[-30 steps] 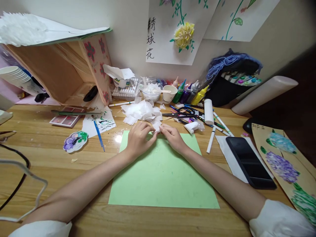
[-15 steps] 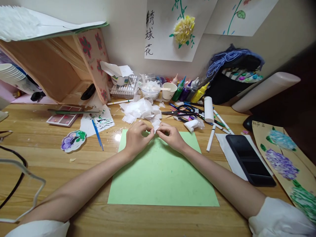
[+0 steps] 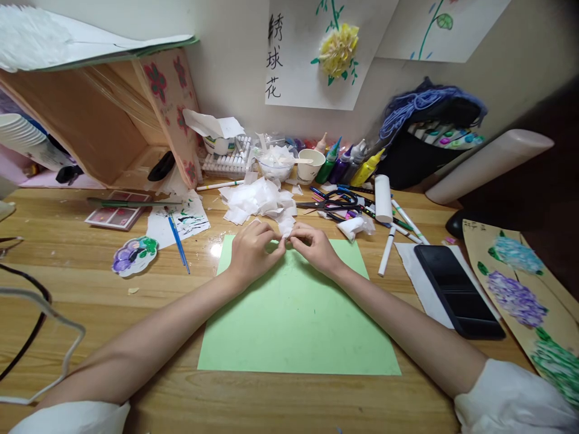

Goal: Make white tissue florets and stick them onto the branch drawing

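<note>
Over the far edge of a light green sheet of paper (image 3: 298,319), my two hands meet fingertip to fingertip. My left hand (image 3: 254,252) pinches a small piece of white tissue paper (image 3: 286,232) between thumb and forefinger. From the other side my right hand (image 3: 314,247) has its fingers closed on the same piece. Much of the piece is hidden by the fingers. Just beyond them lies a loose heap of white tissue paper pieces (image 3: 256,199). Black-handled scissors (image 3: 337,204) rest to the right of that heap.
A paper cup (image 3: 310,166) and several paint bottles (image 3: 332,161) line the wall. A phone (image 3: 456,289) lies at the right beside a floral picture (image 3: 515,301). Leftward are a paint palette (image 3: 134,256), blue brushes (image 3: 178,241) and an open box (image 3: 104,120).
My fingertips have drawn closer together around the tissue piece, and less of it shows. The right fingers have curled more. The camera view has shifted slightly.
</note>
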Available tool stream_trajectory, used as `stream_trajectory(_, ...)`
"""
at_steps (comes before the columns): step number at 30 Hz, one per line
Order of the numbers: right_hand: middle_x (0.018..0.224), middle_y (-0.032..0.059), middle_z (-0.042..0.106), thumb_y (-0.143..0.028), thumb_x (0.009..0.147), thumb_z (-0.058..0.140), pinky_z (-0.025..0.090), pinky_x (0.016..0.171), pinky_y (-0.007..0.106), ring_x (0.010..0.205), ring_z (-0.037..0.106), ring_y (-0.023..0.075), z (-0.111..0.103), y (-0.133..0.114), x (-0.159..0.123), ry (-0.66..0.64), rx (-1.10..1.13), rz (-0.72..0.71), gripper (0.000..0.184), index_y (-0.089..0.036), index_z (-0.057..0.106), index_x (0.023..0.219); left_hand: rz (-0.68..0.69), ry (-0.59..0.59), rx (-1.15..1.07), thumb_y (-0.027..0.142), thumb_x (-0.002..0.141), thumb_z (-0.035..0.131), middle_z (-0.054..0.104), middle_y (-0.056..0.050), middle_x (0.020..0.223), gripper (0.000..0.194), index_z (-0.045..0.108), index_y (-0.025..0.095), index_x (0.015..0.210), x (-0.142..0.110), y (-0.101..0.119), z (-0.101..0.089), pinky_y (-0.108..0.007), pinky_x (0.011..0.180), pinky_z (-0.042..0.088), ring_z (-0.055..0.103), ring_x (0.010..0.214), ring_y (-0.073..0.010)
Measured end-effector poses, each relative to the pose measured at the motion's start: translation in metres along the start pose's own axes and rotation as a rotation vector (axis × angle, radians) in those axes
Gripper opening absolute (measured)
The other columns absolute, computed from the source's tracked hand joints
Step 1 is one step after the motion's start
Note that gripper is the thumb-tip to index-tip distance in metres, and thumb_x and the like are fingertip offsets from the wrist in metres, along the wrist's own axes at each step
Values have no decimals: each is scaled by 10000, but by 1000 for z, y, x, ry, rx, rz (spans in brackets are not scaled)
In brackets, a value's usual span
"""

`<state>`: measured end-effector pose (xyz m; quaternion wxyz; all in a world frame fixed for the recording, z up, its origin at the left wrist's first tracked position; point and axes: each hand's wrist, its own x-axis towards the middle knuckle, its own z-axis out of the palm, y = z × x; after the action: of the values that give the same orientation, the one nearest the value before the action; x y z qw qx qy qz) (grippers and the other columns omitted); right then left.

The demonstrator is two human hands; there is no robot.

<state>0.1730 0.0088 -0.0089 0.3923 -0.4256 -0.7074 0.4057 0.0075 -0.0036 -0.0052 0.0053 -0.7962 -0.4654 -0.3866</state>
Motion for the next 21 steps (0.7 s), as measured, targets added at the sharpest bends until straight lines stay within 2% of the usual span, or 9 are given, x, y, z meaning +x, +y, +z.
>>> stream_trajectory(8,698,3,511,-201,755,549,322,548,246,600,422,98,0,-2,-1,-15,-23,28,122,-149,639,692,-28,-11,-44,266,758,597,618,-11,662,148,648,180,649,0,-1,1,-257,596,401,541,640,-130)
stream_trajectory(21,691,6,520,-232,766,574,328,545,250,601,428,102,1,2,0,-18,-19,17,128,-153,658,710,-44,-38,-81,274,772,584,613,-15,671,157,649,187,658,0,-3,1,-258,593,404,536,646,-129)
